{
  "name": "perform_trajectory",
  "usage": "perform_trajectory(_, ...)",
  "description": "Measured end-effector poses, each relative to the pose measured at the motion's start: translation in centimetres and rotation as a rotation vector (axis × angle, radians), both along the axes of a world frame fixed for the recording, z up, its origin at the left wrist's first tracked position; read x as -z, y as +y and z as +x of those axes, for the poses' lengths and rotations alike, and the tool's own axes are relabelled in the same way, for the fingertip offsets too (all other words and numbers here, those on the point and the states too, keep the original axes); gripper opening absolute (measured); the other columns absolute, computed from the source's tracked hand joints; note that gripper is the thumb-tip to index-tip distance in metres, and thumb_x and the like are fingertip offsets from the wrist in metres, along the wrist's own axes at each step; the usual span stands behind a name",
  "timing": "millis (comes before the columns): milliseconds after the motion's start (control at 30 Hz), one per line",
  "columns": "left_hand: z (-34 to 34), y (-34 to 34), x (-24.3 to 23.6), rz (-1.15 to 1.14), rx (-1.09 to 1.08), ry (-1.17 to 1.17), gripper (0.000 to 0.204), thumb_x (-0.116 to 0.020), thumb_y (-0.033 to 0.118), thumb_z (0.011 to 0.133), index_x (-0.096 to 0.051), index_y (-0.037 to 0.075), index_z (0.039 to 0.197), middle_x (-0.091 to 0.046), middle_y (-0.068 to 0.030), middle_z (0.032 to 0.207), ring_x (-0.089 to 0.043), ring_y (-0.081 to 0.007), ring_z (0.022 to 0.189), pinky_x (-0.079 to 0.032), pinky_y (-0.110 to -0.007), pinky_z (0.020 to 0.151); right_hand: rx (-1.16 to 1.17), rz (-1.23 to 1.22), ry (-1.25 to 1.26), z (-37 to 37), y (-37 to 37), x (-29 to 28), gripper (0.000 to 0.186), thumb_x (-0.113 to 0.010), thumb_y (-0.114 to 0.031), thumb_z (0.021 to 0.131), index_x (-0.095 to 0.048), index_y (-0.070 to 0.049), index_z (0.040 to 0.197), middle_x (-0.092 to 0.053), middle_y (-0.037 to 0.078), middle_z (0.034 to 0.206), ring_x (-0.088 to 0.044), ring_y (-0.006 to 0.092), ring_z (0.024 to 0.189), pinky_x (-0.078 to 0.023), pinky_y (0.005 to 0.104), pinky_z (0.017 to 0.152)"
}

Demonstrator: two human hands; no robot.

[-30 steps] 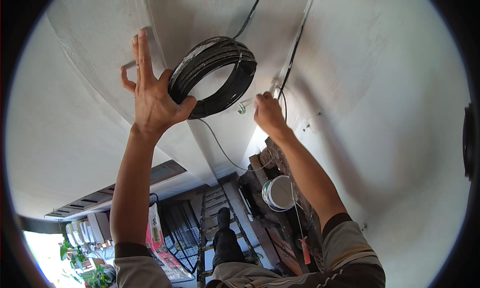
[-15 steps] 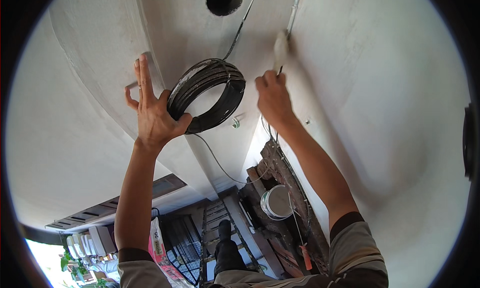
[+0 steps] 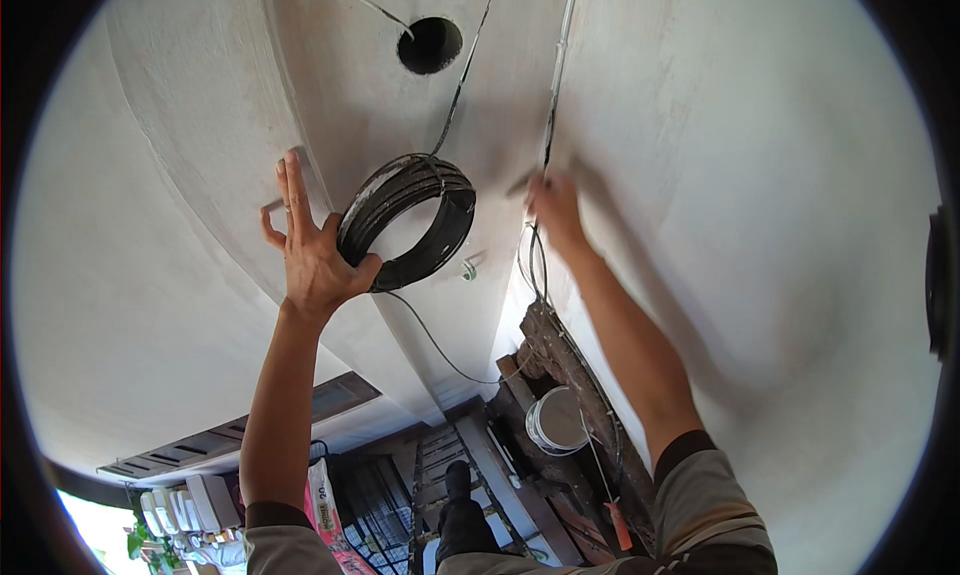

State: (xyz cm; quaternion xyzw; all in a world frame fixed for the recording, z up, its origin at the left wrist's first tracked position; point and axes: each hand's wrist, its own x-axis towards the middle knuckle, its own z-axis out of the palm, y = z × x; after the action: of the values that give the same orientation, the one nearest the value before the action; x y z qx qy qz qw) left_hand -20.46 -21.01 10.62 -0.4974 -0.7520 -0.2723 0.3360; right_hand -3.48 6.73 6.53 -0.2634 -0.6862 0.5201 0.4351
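My left hand (image 3: 322,260) grips the lower left side of a coil of black cable (image 3: 455,210) by thumb and forefinger, its other fingers stretched up against the wall. Pale smears mark the coil, which a cable (image 3: 465,75) joins from above. At the wall corner my right hand (image 3: 556,210), smeared by motion, is closed round what looks like a paintbrush (image 3: 519,186); only a blurred end shows. Beside it runs a cable (image 3: 553,105), whitish higher up and dark near the hand. Loose cable loops (image 3: 538,265) hang below.
Above the coil is a round hole (image 3: 430,45) with a wire in it. Far below stand a white bucket (image 3: 558,421), an orange-handled tool (image 3: 619,525) and a ladder (image 3: 440,465) with my foot (image 3: 458,480) on it. A green-white fitting (image 3: 468,270) sits on the wall.
My right hand has come down along the cable, and the pale brush head no longer covers it. The view has shifted slightly; my left hand keeps its place on the coil.
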Motion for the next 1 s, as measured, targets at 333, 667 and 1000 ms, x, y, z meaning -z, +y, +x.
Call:
perform_trajectory(333,0.9,0.5,-0.6,-0.020,-0.005,-0.043,0.043,-0.069,0.025,0.048,-0.073,0.003,0.084,-0.003,-0.0212,0.160,0.000,-0.0424,0.147,-0.008,-0.069,0.105,0.196,1.427,0.276,2.7,0.8,-22.8,0.005,-0.055,-0.003,0.082,-0.056,-0.004,0.078,-0.057,0.008,0.077,-0.057,0.0248,0.070,-0.046,0.0362,0.063)
perform_trajectory(667,0.9,0.3,-0.7,0.019,0.002,-0.040,0.041,-0.069,0.026,0.048,-0.072,-0.001,0.078,-0.003,-0.0210,0.160,0.000,-0.0409,0.147,-0.006,-0.070,0.105,0.010,0.769,-0.551,1.9,-2.1,3.6,0.009,-0.055,-0.002,0.076,-0.063,0.001,0.080,-0.062,0.023,0.086,-0.061,0.0423,0.078,-0.050,0.0474,0.076)
perform_trajectory(1000,0.4,-0.4,-0.1,0.074,0.003,-0.024,0.038,-0.069,0.027,0.046,-0.071,0.000,0.072,-0.003,-0.0228,0.159,-0.002,-0.0406,0.148,-0.003,-0.071,0.105,0.264,1.058,-0.337,2.9,-1.2,-29.0,0.020,-0.059,-0.016,0.080,-0.069,-0.002,0.090,-0.068,0.021,0.082,-0.066,0.0360,0.078,-0.052,0.0424,0.075)
